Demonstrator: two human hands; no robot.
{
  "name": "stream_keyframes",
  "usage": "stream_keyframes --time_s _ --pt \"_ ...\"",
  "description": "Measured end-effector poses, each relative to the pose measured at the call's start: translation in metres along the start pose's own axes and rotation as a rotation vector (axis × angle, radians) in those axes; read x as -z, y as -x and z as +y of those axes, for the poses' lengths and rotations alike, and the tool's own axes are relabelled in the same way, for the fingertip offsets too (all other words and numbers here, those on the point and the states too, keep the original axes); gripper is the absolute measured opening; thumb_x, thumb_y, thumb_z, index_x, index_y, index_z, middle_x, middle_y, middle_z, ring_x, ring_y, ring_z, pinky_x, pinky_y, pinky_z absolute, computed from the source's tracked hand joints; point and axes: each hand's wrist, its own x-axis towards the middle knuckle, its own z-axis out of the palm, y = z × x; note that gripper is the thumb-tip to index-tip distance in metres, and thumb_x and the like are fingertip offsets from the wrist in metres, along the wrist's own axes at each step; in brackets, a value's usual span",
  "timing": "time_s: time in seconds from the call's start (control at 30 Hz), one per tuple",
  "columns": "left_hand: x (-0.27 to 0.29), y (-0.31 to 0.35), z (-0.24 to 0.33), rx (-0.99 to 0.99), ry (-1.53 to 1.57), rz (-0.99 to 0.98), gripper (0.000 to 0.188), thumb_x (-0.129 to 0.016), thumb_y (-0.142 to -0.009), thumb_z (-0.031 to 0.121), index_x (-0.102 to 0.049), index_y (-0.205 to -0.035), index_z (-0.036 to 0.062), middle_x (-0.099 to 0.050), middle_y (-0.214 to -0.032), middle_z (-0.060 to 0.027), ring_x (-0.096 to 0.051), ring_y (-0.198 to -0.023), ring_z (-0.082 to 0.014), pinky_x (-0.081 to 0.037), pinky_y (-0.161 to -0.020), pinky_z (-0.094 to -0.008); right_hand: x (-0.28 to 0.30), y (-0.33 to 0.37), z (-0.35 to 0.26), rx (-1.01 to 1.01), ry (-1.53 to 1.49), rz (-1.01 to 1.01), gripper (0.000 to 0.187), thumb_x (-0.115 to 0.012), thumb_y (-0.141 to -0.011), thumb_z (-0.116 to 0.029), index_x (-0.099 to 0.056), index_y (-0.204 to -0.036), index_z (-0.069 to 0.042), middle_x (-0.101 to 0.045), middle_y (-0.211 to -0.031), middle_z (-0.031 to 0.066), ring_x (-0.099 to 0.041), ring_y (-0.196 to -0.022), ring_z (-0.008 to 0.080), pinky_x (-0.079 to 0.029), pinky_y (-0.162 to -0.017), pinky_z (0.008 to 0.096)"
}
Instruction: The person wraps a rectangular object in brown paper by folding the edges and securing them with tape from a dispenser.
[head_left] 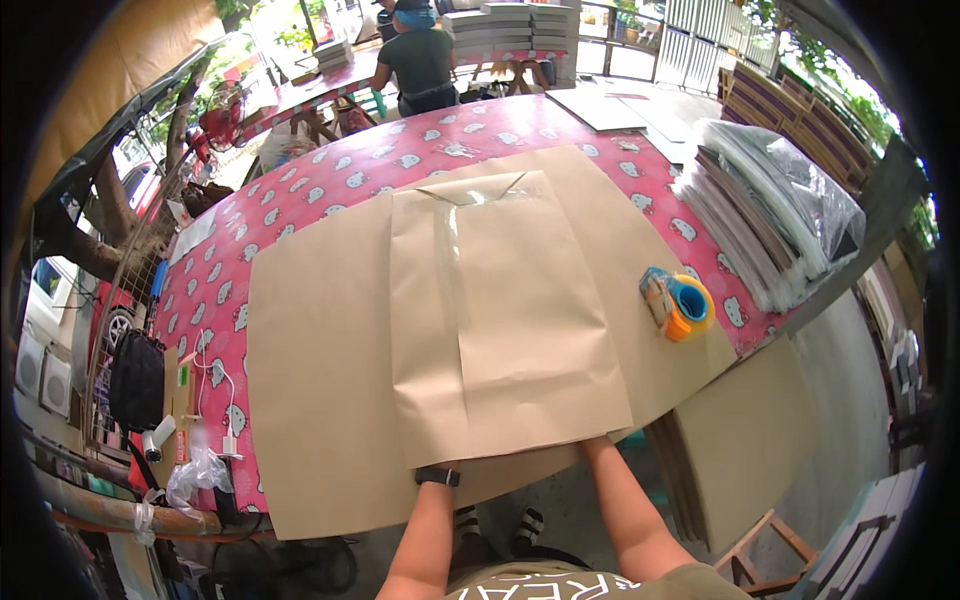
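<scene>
Brown paper parcel (510, 320), taped along its centre seam, laid on a larger paper sheet (320, 370) spread over the pink table (300, 210). Both hands are tucked under the parcel's near edge, so their state cannot be told. A tape dispenser (677, 303) is kept right of the parcel, within reach
</scene>
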Motion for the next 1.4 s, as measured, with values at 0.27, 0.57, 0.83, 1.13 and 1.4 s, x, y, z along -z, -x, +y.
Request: stream_keyframes --time_s 0.27,0.57,0.83,1.13,1.4 --pt "-0.004 -0.018 -0.009 -0.025 -0.118 -0.048 0.033 -0.047 -0.089 0.026 -0.053 -0.109 0.0005 -0.055 -0.109 -0.0147 -0.05 -0.103 -0.0276 -0.04 -0.09 -0.0388 -0.007 -0.021 -0.001 -0.001 -0.032 0.044 0.059 -0.054 -0.083 -0.035 -0.035 -0.128 -0.001 -0.037 -0.131 0.0167 -0.033 -0.124 0.027 -0.029 -0.102 0.0361" --pt "-0.027 -0.021 -0.026 -0.048 -0.53 -0.536 0.032 -0.05 -0.088 0.026 -0.054 -0.109 0.0015 -0.056 -0.107 -0.0143 -0.051 -0.102 -0.0276 -0.04 -0.09 -0.0382 -0.018 -0.026 -0.014 -0.1 -0.045 0.063 0.059 -0.054 -0.083 -0.036 -0.037 -0.127 -0.001 -0.04 -0.129 0.0171 -0.036 -0.122 0.0277 -0.03 -0.101 0.0364" --pt "0.089 -0.08 0.048 -0.191 0.751 -1.373 0.029 -0.059 -0.084 0.016 -0.056 -0.108 0.0006 -0.061 -0.104 -0.0098 -0.057 -0.093 -0.0146 -0.046 -0.082 -0.028 -0.083 0.051 -0.09 0.064 0.221 -0.57 0.062 -0.062 -0.073 -0.046 -0.05 -0.115 -0.002 -0.054 -0.111 0.0199 -0.05 -0.104 0.0363 -0.039 -0.09 0.0392" --pt "0.053 -0.126 -0.049 0.222 1.028 -0.501 0.055 -0.027 -0.096 0.029 -0.009 -0.138 -0.0012 -0.012 -0.145 -0.0138 -0.012 -0.134 -0.0232 -0.012 -0.109 -0.0316 -0.193 0.101 -0.129 0.186 0.323 -0.071 0.057 -0.062 -0.074 -0.038 -0.049 -0.117 -0.002 -0.053 -0.11 0.0227 -0.052 -0.1 0.0366 -0.039 -0.088 0.0421" --pt "0.077 -0.125 -0.032 -0.66 -0.031 -0.579 0.09 -0.072 -0.06 0.014 -0.027 -0.137 0.0135 -0.016 -0.145 -0.0131 -0.016 -0.132 -0.0339 -0.023 -0.105 -0.0438 -0.1 -0.001 -0.106 0.035 0.154 0.091 0.035 -0.062 -0.07 -0.018 -0.057 -0.101 -0.003 -0.057 -0.096 0.0184 -0.053 -0.094 0.0356 -0.041 -0.082 0.0434"
